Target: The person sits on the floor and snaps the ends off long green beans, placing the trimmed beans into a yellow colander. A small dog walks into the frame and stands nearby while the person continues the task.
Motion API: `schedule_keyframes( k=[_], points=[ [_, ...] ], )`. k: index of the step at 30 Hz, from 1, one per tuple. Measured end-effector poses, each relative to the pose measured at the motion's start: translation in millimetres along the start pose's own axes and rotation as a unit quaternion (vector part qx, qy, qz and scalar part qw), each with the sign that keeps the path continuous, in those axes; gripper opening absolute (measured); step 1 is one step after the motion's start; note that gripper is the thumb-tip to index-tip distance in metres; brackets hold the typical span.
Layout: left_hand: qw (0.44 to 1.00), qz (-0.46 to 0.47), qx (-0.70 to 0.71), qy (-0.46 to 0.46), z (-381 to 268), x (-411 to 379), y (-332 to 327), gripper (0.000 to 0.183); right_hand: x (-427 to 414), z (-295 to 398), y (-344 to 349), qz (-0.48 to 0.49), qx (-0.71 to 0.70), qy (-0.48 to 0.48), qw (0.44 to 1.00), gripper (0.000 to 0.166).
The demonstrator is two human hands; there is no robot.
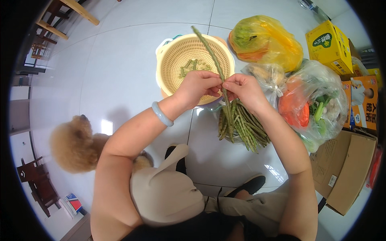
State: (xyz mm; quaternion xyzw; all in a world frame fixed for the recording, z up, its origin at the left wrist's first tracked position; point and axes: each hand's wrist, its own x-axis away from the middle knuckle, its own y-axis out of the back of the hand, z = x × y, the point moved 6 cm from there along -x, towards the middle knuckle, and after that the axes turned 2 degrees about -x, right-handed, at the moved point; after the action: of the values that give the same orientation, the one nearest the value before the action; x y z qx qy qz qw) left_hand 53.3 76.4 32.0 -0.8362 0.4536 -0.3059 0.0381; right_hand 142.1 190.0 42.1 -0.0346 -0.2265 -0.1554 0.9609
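Note:
My left hand (202, 86) and my right hand (242, 89) meet over the near right rim of a cream plastic colander (169, 64). Between them both pinch one long green bean (212, 55), whose upper length slants up across the colander to its far rim. Several short bean pieces (193, 66) lie at the bottom of the colander, partly hidden behind my left hand. Below my right hand a heap of long beans (247, 126) rests on the floor. A pale bangle (162, 114) circles my left wrist.
A yellow plastic bag of produce (267, 42), a small tied clear bag (268, 76) and a larger clear bag of vegetables (316, 102) stand to the right. Beyond are a yellow carton (328, 48) and a cardboard box (340, 168). A curly-haired dog (75, 144) is at my left.

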Motion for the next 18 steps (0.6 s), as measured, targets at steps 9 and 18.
schedule_keyframes(
  k=[9, 18],
  points=[
    [0.999, -0.028, -0.016, 0.01, 7, -10, 42, 0.014, -36, -7, -25, 0.019, -0.009, -0.009, 1.0, 0.013],
    [0.988, -0.081, -0.134, -0.016, 20, -17, 68, 0.006, -66, -22, -49, 0.039, 0.145, 0.0, 0.989, 0.011]
  ],
)
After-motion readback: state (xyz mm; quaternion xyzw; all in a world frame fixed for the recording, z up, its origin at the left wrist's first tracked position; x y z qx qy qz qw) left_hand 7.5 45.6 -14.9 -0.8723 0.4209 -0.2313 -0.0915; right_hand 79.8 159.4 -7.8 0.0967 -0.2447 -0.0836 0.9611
